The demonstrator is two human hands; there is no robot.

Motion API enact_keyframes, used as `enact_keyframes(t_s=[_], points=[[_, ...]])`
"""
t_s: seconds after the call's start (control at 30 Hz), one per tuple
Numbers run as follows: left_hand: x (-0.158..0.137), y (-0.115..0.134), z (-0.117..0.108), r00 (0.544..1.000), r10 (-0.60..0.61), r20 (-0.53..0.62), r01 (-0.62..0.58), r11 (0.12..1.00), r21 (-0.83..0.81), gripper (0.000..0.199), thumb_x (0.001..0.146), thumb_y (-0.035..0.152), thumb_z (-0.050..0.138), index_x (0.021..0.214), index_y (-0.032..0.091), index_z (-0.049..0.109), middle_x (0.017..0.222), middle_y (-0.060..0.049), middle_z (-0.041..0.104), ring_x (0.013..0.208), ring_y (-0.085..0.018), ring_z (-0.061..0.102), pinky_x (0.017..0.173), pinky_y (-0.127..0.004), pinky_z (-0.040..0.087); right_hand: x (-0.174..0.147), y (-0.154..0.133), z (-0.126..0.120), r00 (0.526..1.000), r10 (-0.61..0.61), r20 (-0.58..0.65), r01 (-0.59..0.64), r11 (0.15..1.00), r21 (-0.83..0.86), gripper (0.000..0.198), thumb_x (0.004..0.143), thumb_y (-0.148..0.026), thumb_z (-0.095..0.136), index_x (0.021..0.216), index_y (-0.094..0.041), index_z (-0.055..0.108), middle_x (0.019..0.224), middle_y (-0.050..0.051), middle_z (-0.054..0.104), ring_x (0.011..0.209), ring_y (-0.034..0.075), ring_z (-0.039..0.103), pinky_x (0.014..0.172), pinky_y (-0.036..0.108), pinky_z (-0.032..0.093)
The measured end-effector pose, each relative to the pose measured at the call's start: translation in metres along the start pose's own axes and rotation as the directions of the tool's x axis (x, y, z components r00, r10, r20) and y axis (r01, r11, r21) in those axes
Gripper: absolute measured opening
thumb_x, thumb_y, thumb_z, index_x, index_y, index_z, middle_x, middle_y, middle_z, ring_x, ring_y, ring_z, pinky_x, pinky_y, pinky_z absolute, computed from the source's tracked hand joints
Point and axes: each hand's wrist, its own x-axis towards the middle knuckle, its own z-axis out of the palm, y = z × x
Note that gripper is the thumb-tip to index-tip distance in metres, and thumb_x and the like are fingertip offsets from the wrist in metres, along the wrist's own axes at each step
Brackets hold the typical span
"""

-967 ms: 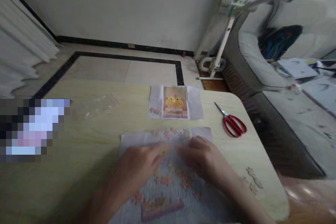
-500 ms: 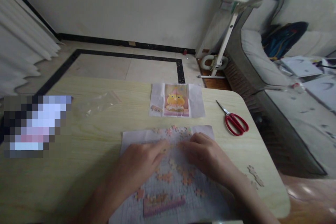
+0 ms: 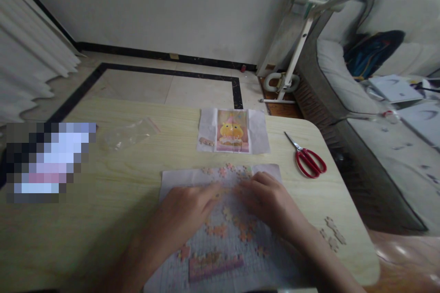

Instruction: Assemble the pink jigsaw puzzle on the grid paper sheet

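Small jigsaw puzzle pieces (image 3: 244, 230) lie scattered over a creased white paper sheet (image 3: 172, 179) on the table. My left hand (image 3: 190, 203) rests over the sheet, thumb and fingers drawn together at a small yellowish puzzle piece (image 3: 217, 195). Opposite it, my right hand (image 3: 268, 197) has bent fingers pointing inward; its fingertips are blurred, and what they hold is hidden. Close to my body lies a joined purple-pink puzzle strip (image 3: 216, 267) with brownish pieces along its top. Beyond the sheet is a folded picture print (image 3: 233, 132) of a yellow cartoon figure with a cake.
Red-handled scissors (image 3: 309, 161) lie at the right, tip pointing away. Several bare-backed pieces (image 3: 332, 233) sit near the right table edge. A clear plastic bag (image 3: 132, 133) and a pixelated bright device (image 3: 57, 160) are on the left. A grey sofa (image 3: 388, 165) stands beyond the table (image 3: 113, 206).
Both hands stay almost in place over the pieces. The whole view has shifted very slightly. More of the pieces at the right edge shows beside my right forearm.
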Motion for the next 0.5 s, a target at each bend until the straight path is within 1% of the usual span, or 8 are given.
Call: enact_keyframes(t_s=[0.1,0.23,0.33,0.4,0.5], points=[[0.0008,0.0003,-0.0004,1.0,-0.019,0.015,0.019,1.0,0.006,0.031,0.097,0.027,0.052,0.128,0.028,0.06,0.093,-0.004,0.075,0.078,-0.019,0.072,0.07,-0.028,0.054,0.0001,0.0003,0.0033,1.0,0.024,-0.019,-0.025,0.999,-0.044,0.02,0.096,-0.028,0.055,0.083,-0.017,0.067,0.079,0.005,0.057,0.074,0.018,0.054,0.066,0.031,0.043],[0.0011,0.0003,0.0001,0.999,-0.041,0.021,0.041,0.999,-0.002,0.032,0.097,0.029,0.054,0.128,0.03,0.06,0.092,-0.003,0.075,0.081,-0.021,0.073,0.069,-0.029,0.055,0.0005,-0.0011,0.0073,1.0,-0.002,-0.011,0.002,0.999,-0.049,0.023,0.096,-0.026,0.054,0.077,-0.018,0.063,0.078,0.005,0.057,0.073,0.018,0.054,0.065,0.03,0.043],[0.0002,0.0005,0.0002,0.999,-0.039,0.006,0.039,0.999,-0.002,0.032,0.097,0.029,0.055,0.129,0.029,0.059,0.095,-0.004,0.076,0.082,-0.021,0.073,0.069,-0.03,0.055,-0.0007,-0.0021,0.0069,1.0,-0.02,0.01,0.021,0.999,-0.041,0.025,0.097,-0.025,0.053,0.075,-0.018,0.062,0.078,0.005,0.057,0.073,0.017,0.054,0.063,0.029,0.041],[-0.0001,0.001,-0.0002,0.999,-0.034,0.007,0.034,0.999,0.002,0.032,0.097,0.028,0.054,0.128,0.028,0.06,0.097,-0.004,0.076,0.083,-0.021,0.073,0.068,-0.03,0.055,-0.0018,-0.0024,0.0056,0.999,-0.031,0.021,0.031,0.999,-0.038,0.024,0.097,-0.023,0.052,0.075,-0.019,0.063,0.078,0.005,0.057,0.073,0.017,0.053,0.063,0.029,0.041],[0.0003,0.0018,-0.0009,0.999,-0.043,0.021,0.043,0.999,0.009,0.032,0.097,0.029,0.054,0.128,0.029,0.06,0.095,-0.004,0.076,0.081,-0.021,0.073,0.069,-0.03,0.055,-0.0021,-0.0039,0.0048,1.0,-0.021,0.006,0.021,0.999,-0.043,0.018,0.095,-0.025,0.055,0.082,-0.018,0.067,0.08,0.005,0.059,0.074,0.018,0.054,0.065,0.031,0.043]])
